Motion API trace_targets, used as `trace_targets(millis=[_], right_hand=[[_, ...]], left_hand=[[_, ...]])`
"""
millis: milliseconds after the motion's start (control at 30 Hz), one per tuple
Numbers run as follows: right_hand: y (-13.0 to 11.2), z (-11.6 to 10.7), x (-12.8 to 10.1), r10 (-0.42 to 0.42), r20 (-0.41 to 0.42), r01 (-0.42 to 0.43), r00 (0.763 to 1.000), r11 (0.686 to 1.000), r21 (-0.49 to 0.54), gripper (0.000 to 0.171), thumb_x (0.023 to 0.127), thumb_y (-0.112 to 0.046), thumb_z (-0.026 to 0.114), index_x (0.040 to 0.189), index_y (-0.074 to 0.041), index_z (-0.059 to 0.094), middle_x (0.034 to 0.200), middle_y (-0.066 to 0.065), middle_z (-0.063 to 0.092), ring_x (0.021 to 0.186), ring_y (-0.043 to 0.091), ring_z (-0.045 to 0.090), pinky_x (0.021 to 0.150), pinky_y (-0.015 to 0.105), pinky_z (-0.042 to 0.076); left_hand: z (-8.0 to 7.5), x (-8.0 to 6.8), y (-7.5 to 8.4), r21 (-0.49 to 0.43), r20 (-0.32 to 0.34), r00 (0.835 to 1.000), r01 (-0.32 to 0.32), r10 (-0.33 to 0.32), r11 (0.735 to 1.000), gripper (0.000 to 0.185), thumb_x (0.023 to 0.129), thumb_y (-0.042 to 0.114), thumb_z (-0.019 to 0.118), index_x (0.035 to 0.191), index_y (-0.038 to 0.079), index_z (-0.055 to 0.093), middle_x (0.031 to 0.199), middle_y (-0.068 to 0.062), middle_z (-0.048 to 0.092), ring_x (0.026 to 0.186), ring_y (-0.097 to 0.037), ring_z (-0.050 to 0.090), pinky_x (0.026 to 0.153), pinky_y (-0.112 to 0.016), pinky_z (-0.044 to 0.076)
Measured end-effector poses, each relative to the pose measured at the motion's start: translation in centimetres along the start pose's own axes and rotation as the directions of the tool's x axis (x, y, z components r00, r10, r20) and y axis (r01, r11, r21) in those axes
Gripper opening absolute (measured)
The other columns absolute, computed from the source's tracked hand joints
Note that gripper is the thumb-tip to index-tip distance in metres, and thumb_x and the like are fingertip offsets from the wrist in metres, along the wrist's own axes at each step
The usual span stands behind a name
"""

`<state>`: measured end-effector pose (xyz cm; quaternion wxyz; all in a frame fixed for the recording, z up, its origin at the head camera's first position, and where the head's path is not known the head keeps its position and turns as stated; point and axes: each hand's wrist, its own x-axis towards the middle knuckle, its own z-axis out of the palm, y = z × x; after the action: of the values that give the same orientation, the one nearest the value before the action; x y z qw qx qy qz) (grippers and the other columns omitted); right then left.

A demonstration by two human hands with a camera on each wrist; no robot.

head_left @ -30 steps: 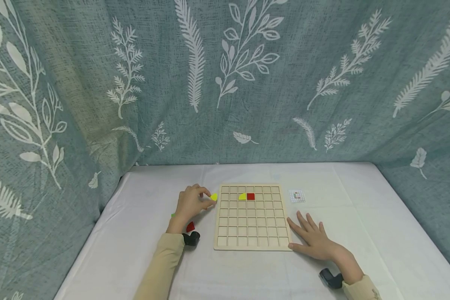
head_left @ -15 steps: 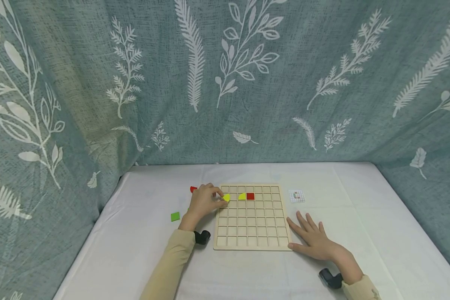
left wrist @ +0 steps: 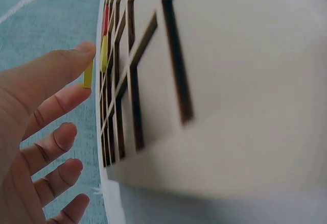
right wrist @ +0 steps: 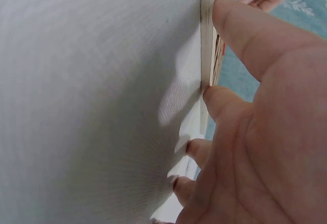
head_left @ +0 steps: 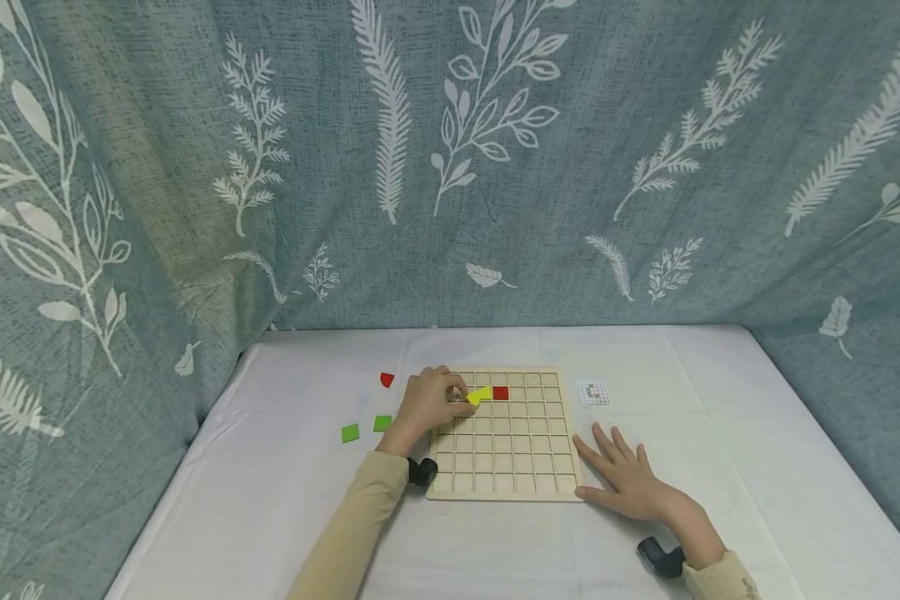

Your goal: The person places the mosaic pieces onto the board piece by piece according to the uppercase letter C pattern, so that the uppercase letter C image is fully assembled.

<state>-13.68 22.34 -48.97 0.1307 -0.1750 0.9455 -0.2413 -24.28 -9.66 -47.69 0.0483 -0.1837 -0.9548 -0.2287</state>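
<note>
A wooden grid board (head_left: 504,467) lies on the white table. My left hand (head_left: 456,395) reaches over its upper left part and pinches a yellow piece (head_left: 480,394) just left of a red square tile (head_left: 501,392) set in the second row. In the left wrist view the pinched yellow piece (left wrist: 88,76) hangs at my fingertip, a second yellow piece (left wrist: 104,53) lies in the board (left wrist: 153,96) beyond it, then the red tile (left wrist: 106,20). My right hand (head_left: 621,472) lies flat on the table, its thumb (right wrist: 240,35) against the board's edge (right wrist: 208,35).
Left of the board lie two green tiles (head_left: 350,432) (head_left: 382,423) and a red piece (head_left: 387,379). A small pattern card (head_left: 594,392) sits to the board's upper right. A leaf-print curtain (head_left: 450,167) encloses the table (head_left: 270,517) at the back and sides.
My left hand carried the yellow piece rightwards from the board's left edge to beside the red tile, uncovering the green tiles and red piece. The right hand stayed put.
</note>
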Motion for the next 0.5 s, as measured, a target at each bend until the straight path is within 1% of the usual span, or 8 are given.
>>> trace_targets(millis=[133,300,500], right_hand=[[0.1,0.0,0.1,0.002,0.007,-0.002,1.000,1.000,0.005,0.075,0.086,-0.051,0.055,0.146,-0.014,0.030,0.152,0.023,0.008,0.137,0.049,-0.003,0.099,0.069,-0.010],[0.2,0.0,0.2,0.006,0.014,-0.006,1.000,1.000,0.004,0.075,0.086,-0.052,0.054,0.146,-0.014,0.029,0.152,0.023,0.007,0.137,0.048,-0.004,0.099,0.069,-0.010],[0.3,0.1,0.2,0.008,0.010,-0.008,1.000,1.000,-0.002,0.076,0.085,-0.053,0.054,0.146,-0.015,0.029,0.153,0.022,0.007,0.137,0.048,-0.004,0.099,0.069,-0.010]], left_hand=[[0.1,0.4,0.6,-0.017,0.018,1.000,-0.017,0.017,1.000,0.024,0.073,0.041,0.076,0.086,0.022,0.070,0.079,0.001,0.055,0.072,-0.015,0.042,0.075,-0.042,0.036],[0.6,1.0,1.1,-0.018,0.046,0.999,-0.010,0.011,1.000,0.025,0.074,0.042,0.075,0.086,0.022,0.068,0.081,0.002,0.055,0.074,-0.016,0.043,0.079,-0.044,0.036],[1.3,1.7,1.6,0.026,0.041,0.999,-0.026,0.025,0.999,0.025,0.074,0.043,0.075,0.085,0.021,0.068,0.080,0.003,0.055,0.073,-0.015,0.044,0.074,-0.040,0.036]])
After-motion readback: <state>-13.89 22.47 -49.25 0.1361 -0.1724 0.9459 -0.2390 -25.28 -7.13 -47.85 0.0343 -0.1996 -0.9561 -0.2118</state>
